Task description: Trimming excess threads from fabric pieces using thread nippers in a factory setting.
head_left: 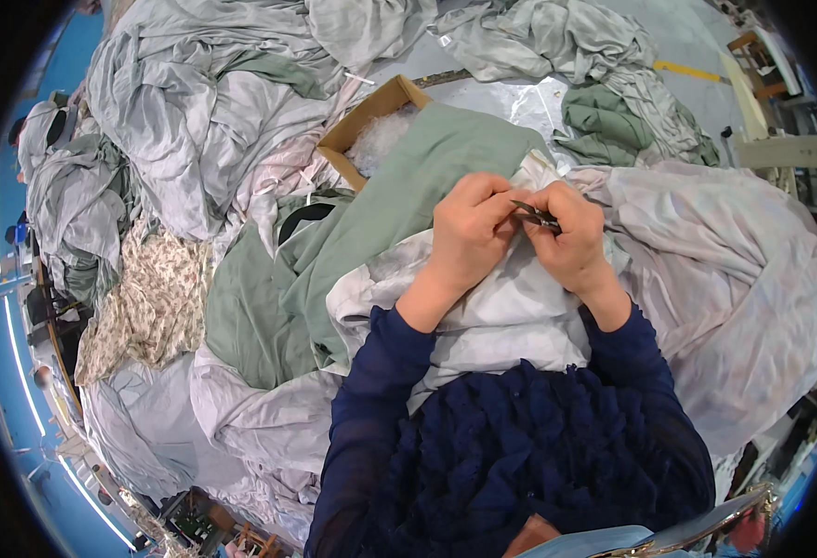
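Note:
My right hand (568, 234) is closed around small dark thread snips (540, 218), whose tips point left toward my other hand. My left hand (469, 228) is closed in a pinch right beside those tips. What lies between its fingertips is hidden; it may be an edge of the fabric there. Under both hands spreads a bunched white cloth (511, 316), which lies across the front of my body. Just beyond and to the left of it runs a green cloth (427, 172), with folds hanging down toward the lower left.
An open cardboard box (339, 139) holding whitish, fluffy material stands behind the green cloth. Heaped grey-white fabric (185, 112) fills the far left, above a floral cloth (153, 288). A pale pinkish cloth (715, 279) drapes on the right. A green bundle (604, 121) lies at the back.

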Tool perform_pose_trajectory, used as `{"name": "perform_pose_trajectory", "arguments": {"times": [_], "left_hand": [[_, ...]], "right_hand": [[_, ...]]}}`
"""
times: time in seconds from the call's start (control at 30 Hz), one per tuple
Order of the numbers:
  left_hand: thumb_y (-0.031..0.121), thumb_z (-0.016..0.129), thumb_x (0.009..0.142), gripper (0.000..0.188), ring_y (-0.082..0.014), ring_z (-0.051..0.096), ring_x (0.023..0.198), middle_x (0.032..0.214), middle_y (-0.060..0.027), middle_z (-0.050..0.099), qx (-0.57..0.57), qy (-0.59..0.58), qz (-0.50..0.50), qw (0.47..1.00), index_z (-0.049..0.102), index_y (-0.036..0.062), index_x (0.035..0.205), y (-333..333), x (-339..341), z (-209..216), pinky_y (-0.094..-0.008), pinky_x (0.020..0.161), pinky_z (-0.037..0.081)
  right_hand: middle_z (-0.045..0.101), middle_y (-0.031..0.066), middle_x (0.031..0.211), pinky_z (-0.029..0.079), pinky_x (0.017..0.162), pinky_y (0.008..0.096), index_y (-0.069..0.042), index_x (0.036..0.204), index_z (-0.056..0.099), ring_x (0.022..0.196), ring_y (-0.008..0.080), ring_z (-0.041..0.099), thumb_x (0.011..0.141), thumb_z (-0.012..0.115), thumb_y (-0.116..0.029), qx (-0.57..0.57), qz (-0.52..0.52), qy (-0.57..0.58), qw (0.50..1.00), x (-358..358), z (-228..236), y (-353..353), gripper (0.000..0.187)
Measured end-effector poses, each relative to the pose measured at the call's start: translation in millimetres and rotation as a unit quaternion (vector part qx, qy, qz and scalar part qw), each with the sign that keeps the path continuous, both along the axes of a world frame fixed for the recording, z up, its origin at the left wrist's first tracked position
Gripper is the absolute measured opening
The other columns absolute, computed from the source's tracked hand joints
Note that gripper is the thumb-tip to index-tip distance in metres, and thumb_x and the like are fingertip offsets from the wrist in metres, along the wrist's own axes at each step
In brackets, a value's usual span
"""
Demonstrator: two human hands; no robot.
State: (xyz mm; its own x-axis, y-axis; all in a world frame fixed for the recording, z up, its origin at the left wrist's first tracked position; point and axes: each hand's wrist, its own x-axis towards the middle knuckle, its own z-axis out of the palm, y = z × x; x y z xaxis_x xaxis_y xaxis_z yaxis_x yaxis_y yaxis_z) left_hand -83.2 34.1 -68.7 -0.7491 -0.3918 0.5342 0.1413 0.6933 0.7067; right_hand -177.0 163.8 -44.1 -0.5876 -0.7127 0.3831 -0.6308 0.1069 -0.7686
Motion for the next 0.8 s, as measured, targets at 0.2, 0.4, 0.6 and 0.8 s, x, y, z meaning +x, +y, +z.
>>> {"name": "perform_pose_trajectory", "arguments": {"times": [0.2, 0.4, 0.6, 0.8], "left_hand": [[-0.003, 0.070, 0.071, 0.019, -0.0273, 0.062, 0.071, 0.082, -0.0092, 0.065, 0.077, 0.024, 0.003, 0.997, 0.068, 0.0030, 0.088, 3, 5, -5, -0.0337, 0.061, 0.050], [-0.001, 0.068, 0.081, 0.005, -0.0279, 0.062, 0.067, 0.081, -0.0119, 0.065, 0.095, 0.028, 0.070, 0.993, 0.066, 0.0011, 0.085, 3, 16, -6, -0.0330, 0.059, 0.049], [0.000, 0.068, 0.081, 0.006, -0.0273, 0.061, 0.063, 0.078, -0.0115, 0.064, 0.124, -0.001, 0.113, 0.986, 0.063, 0.0012, 0.083, 13, 27, -2, -0.0334, 0.057, 0.048], [0.000, 0.068, 0.083, 0.006, -0.0254, 0.060, 0.062, 0.078, -0.0110, 0.063, 0.157, 0.002, 0.122, 0.980, 0.062, 0.0014, 0.085, 23, 34, -2, -0.0319, 0.055, 0.047]], "right_hand": [[0.055, 0.0082, 0.069, 0.041, 0.052, 0.0298, -0.002, 0.082, 0.060, 0.056, 0.0205, 0.053, 0.075, 0.070, 0.002, 0.008, 0.026, -0.014, 1.000, 10, -3, 10, 0.013], [0.059, 0.0094, 0.080, 0.044, 0.056, 0.0278, -0.001, 0.093, 0.063, 0.063, 0.0192, 0.056, 0.077, 0.074, -0.005, 0.001, 0.011, -0.045, 0.999, 6, 0, 13, 0.020], [0.060, 0.0107, 0.088, 0.049, 0.060, 0.0313, -0.003, 0.103, 0.065, 0.073, 0.0212, 0.061, 0.078, 0.076, -0.009, 0.080, 0.016, -0.001, 0.997, 5, 20, 15, 0.028], [0.061, 0.0094, 0.086, 0.049, 0.057, 0.0333, -0.005, 0.104, 0.067, 0.070, 0.0254, 0.061, 0.072, 0.077, -0.007, 0.095, 0.012, 0.105, 0.990, 9, 30, 15, 0.034]]}}
